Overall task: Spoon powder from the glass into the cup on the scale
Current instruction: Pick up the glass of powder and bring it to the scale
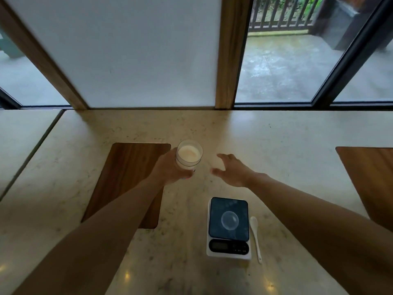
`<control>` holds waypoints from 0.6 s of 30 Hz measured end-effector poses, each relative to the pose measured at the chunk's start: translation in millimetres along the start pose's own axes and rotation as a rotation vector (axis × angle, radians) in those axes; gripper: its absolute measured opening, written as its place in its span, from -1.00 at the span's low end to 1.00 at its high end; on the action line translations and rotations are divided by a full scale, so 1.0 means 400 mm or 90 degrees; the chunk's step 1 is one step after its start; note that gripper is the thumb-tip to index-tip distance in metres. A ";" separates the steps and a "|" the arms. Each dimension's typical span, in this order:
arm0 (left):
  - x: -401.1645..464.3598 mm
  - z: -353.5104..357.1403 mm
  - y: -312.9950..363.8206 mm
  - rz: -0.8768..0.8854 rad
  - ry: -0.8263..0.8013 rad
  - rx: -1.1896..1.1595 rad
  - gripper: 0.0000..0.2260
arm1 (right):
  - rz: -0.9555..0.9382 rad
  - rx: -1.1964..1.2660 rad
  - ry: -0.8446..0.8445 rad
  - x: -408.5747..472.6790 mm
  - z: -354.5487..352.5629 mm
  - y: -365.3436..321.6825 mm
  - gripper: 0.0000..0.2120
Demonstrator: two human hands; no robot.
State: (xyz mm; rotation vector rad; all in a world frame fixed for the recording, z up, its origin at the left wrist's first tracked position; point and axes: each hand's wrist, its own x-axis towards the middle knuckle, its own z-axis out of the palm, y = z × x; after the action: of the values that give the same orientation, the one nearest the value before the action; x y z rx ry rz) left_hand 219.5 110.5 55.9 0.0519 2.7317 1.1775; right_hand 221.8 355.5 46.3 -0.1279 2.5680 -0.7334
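Your left hand (pixel 168 169) is wrapped around the clear, round drinking glass (pixel 188 155) of pale cream powder (pixel 188 155), fingers closed on its near and left side, so the lower wall of the glass is hidden behind them and you cannot tell whether its base rests on the pale marbled stone table (pixel 276 145) or is lifted off it. The glass sits at the far right corner of the dark wooden placemat (pixel 127 167), whose near part is covered by your forearm. Your right hand (pixel 232 170) hovers just right of the glass, apart from it, fingers spread wide and holding nothing. Nearer to you and to the right stands the white kitchen scale with a dark blue-black square platform (pixel 228 226); its display is dark and no reading can be made out. On the middle of the platform is a small transparent round cup (pixel 229 219), so faint that it shows only as a pale circle, and it looks empty, though the view is too dim to be sure. A white long-handled plastic spoon (pixel 255 235) lies on the table just beside the right edge of the scale, bowl at the far end, handle toward you. A second wooden placemat (pixel 370 177) at the far right is cut off by the frame edge.
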 end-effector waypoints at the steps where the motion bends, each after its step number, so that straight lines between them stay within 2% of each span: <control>1: -0.015 0.007 0.001 0.000 0.001 -0.010 -0.30 | 0.005 0.004 0.001 -0.017 0.009 0.009 -0.23; 11: -0.138 0.092 0.001 0.019 -0.032 -0.013 -0.27 | 0.062 0.044 0.051 -0.163 0.083 0.103 -0.35; 18: -0.194 0.131 -0.026 -0.006 -0.042 -0.003 -0.23 | 0.134 0.056 0.129 -0.279 0.155 0.213 -0.61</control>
State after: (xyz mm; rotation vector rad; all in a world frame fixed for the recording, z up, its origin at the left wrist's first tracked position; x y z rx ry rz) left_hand 304.9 133.4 23.8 0.0755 2.6694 1.1581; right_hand 352.5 422.0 1.1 0.2538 2.6778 -0.8126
